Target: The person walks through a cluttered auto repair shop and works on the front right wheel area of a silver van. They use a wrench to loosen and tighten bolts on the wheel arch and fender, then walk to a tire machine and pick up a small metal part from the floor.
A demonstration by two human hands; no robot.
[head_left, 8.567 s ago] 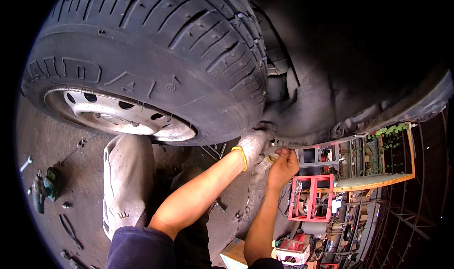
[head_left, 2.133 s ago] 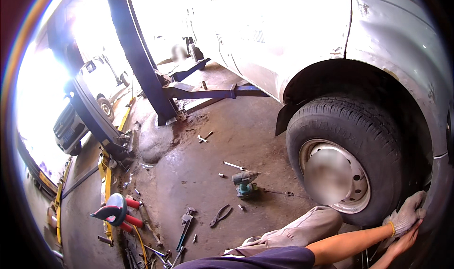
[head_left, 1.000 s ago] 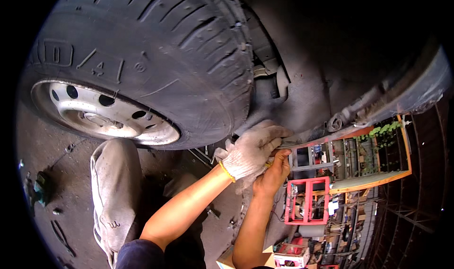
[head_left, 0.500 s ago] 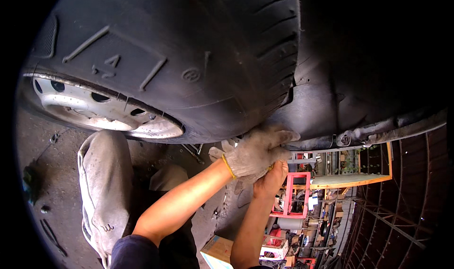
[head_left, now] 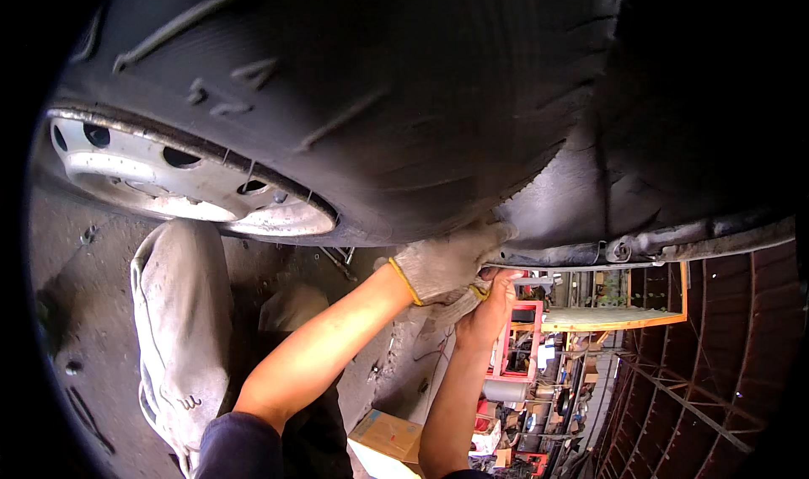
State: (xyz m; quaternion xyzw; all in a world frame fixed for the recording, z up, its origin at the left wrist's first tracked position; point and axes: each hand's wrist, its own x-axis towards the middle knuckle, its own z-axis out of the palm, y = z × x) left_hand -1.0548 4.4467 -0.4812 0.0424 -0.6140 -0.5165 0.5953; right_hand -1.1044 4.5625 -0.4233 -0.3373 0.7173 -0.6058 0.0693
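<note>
the left hand (head_left: 455,260), in a knitted glove with a yellow cuff, reaches up beneath the tyre (head_left: 379,159), its fingers bent over toward the wheel-arch liner (head_left: 565,201); the fingertips are partly lost in shadow, so i cannot tell whether they grip anything; the bare right hand (head_left: 489,306) sits just below and to the right, thumb and fingertips bunched up at the near end of the arch's lower lip (head_left: 556,256); what they pinch, if anything, is too small to tell; a loose knitted glove (head_left: 459,308) is bunched between the two hands, and i cannot tell which one has it.

the lip runs off to the right from the fingertips, below the liner; the tyre, on its pale steel wheel (head_left: 168,184), bulges above the wrists, with a knee (head_left: 185,294) in grey trousers just below it.

the step in hand looks like close fingertip work at that end of the lip, both hands sharing one spot; the next move seems to call for the gloved hand to steady while the bare one feels by touch, since the tyre leaves little room and the loose glove could get in the way.
</note>
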